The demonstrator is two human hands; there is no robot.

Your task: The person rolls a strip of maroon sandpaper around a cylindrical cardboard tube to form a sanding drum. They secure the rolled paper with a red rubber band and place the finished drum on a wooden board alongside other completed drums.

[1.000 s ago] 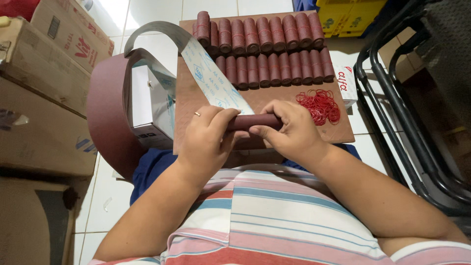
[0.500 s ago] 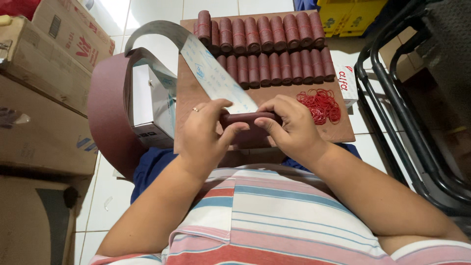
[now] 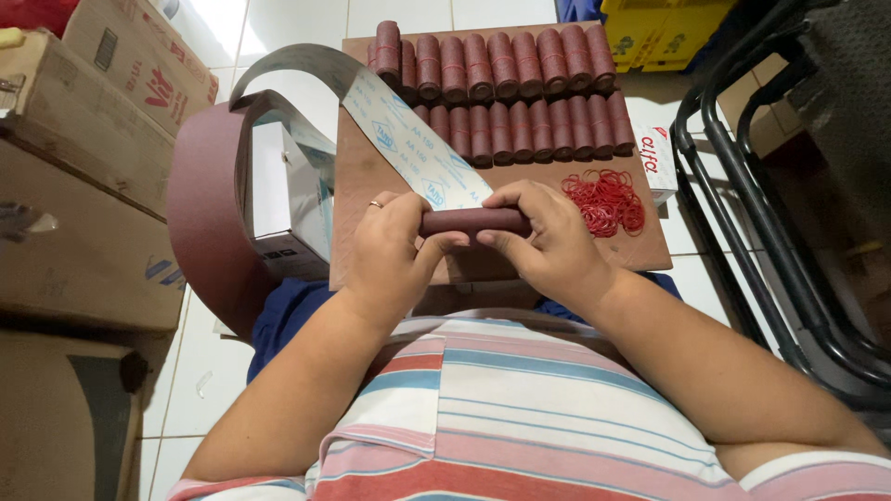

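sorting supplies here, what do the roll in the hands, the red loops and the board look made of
Roll: probably abrasive cloth or sandpaper, matte maroon, wound tight; the strip feeding it shows a pale printed backing. Loops: likely rubber bands, thin, red, slightly glossy, in a loose pile. Board: seems hardboard or thin wood, flat, dull brown, no grain visible. Left hand and right hand hold the roll.

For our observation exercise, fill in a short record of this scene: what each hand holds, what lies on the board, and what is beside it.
Left hand: grips one end of a dark red roll
Right hand: grips the other end
Board: rows of finished rolls, pile of red rubber bands
Strip: long band curving from the roll to the big coil
Beside: cardboard boxes
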